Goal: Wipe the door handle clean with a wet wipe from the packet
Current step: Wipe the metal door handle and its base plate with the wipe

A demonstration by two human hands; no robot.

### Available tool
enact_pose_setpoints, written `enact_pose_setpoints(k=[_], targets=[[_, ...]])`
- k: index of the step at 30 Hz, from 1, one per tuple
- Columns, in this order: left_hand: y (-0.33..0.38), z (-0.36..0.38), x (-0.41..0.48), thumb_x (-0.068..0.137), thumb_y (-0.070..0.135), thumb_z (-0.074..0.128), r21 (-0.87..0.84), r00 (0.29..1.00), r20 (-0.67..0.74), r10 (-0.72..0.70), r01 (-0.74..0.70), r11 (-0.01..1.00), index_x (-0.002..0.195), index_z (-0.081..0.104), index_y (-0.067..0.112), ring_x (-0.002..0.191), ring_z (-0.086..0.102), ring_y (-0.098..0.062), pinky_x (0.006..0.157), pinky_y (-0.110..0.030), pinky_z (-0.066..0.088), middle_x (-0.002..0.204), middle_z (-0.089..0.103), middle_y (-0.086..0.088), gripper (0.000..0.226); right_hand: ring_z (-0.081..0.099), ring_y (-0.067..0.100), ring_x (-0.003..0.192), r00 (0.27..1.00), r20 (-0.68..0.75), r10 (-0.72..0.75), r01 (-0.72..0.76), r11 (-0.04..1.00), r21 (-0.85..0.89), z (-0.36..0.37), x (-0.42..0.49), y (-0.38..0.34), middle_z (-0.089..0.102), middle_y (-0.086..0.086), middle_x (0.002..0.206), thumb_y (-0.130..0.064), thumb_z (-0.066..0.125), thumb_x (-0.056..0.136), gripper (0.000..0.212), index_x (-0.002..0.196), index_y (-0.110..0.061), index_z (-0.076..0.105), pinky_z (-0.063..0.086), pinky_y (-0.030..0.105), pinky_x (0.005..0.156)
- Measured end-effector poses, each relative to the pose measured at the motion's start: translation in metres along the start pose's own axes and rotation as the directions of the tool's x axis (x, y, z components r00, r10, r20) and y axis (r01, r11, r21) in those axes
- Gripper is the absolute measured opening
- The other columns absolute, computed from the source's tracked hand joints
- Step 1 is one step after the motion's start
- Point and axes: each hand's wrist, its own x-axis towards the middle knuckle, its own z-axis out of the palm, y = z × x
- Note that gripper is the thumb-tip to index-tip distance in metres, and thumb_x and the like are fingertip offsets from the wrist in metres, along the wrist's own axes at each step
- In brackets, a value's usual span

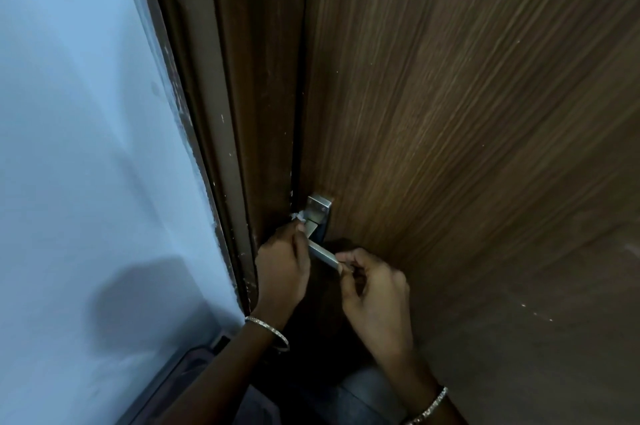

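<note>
Metal door handle (323, 253) juts from the wooden door (467, 113). Left hand (282, 265) pinches a white wipe (298, 216) against its base (mostly hidden); right hand (372, 289) closes its fingers around the lever's free end.

Home doorway, wooden door (467, 113), painted wall (86, 113)

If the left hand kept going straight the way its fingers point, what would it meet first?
Most likely the handle's metal backplate. The left hand points up along the door edge, pinching a bit of white wet wipe at the lever's base, right beside that plate. Depth is unclear, so it might graze the door instead.
</note>
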Motion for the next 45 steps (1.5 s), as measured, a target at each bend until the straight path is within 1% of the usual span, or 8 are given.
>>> enact_pose_setpoints(k=[4,7,14,18,23,28,34,45], targets=[[0.004,-0.005,0.002,0.101,0.024,0.052,-0.272,0.983,0.003,-0.182,0.175,0.946,0.107,0.076,0.016,0.074,0.067,-0.005,0.067,-0.013,0.046,0.088,0.077,0.003,0.027,0.068,-0.002,0.096,0.999,0.024,-0.037,0.038,0.996,-0.076,-0.002,0.000,-0.001,0.072,-0.015,0.105,-0.017,0.063,0.092,0.019,0.108,-0.027,0.068,0.056,0.020,0.084],[0.013,-0.013,0.010,0.096,0.025,0.053,-0.275,0.994,-0.079,-0.079,0.055,0.960,0.126,0.071,0.017,0.087,0.070,0.000,0.078,-0.012,0.052,0.103,0.073,0.012,0.036,0.069,0.000,0.095,0.999,0.016,-0.037,0.038,0.996,-0.079,-0.002,0.000,-0.002,0.073,-0.015,0.104,-0.015,0.063,0.091,0.019,0.105,-0.027,0.069,0.056,0.023,0.083],[0.002,-0.014,-0.001,0.083,0.005,0.075,-0.003,0.975,-0.115,0.192,-0.193,0.981,0.111,0.077,0.016,0.082,0.069,-0.006,0.076,0.004,0.037,0.097,0.079,0.000,0.030,0.069,0.002,0.099,0.999,0.008,-0.034,0.034,0.996,-0.081,0.000,-0.005,-0.002,0.072,-0.012,0.108,-0.014,0.066,0.091,0.020,0.106,-0.025,0.069,0.056,0.021,0.085],[0.005,-0.010,-0.003,0.084,0.012,0.074,0.115,0.971,-0.096,0.218,-0.206,0.972,0.110,0.076,0.023,0.073,0.073,-0.011,0.063,-0.013,0.043,0.095,0.079,0.003,0.029,0.067,-0.001,0.100,0.999,0.031,-0.019,0.021,0.996,-0.082,0.001,-0.007,-0.001,0.071,-0.012,0.111,-0.016,0.064,0.093,0.019,0.109,-0.025,0.068,0.051,0.011,0.084],[0.000,-0.012,0.000,0.091,0.018,0.066,0.118,0.918,-0.079,0.389,-0.379,0.918,0.114,0.075,0.017,0.096,0.074,-0.014,0.080,-0.023,0.057,0.108,0.078,-0.002,0.025,0.069,0.003,0.096,1.000,0.018,-0.016,0.017,0.998,-0.052,0.002,-0.005,0.001,0.072,-0.009,0.105,-0.015,0.065,0.092,0.015,0.105,-0.022,0.068,0.057,0.024,0.084],[0.003,-0.008,0.006,0.086,0.006,0.076,0.100,0.973,-0.154,0.169,-0.155,0.983,0.111,0.076,0.009,0.079,0.075,-0.018,0.077,-0.011,0.043,0.099,0.079,-0.007,0.025,0.069,0.003,0.095,1.000,0.011,-0.018,0.019,0.998,-0.055,0.003,-0.006,0.001,0.072,-0.009,0.104,-0.017,0.066,0.092,0.014,0.105,-0.022,0.067,0.060,0.030,0.082],[0.013,-0.006,0.009,0.093,0.013,0.066,0.003,0.985,-0.162,-0.058,0.059,0.998,0.114,0.077,0.015,0.079,0.076,-0.026,0.073,-0.024,0.052,0.097,0.080,-0.008,0.023,0.068,0.002,0.097,1.000,0.006,-0.010,0.010,0.997,-0.078,0.004,-0.008,-0.003,0.071,-0.010,0.105,-0.019,0.067,0.092,0.015,0.105,-0.024,0.065,0.058,0.022,0.084],[0.000,0.000,0.004,0.097,0.010,0.058,0.007,0.987,-0.143,0.069,-0.069,0.998,0.109,0.074,0.010,0.065,0.068,-0.012,0.062,0.001,0.037,0.087,0.077,-0.001,0.020,0.069,0.004,0.098,1.000,-0.018,-0.010,0.009,0.998,-0.068,0.006,-0.010,-0.003,0.072,-0.008,0.106,-0.019,0.065,0.093,0.016,0.108,-0.023,0.064,0.060,0.029,0.084]])
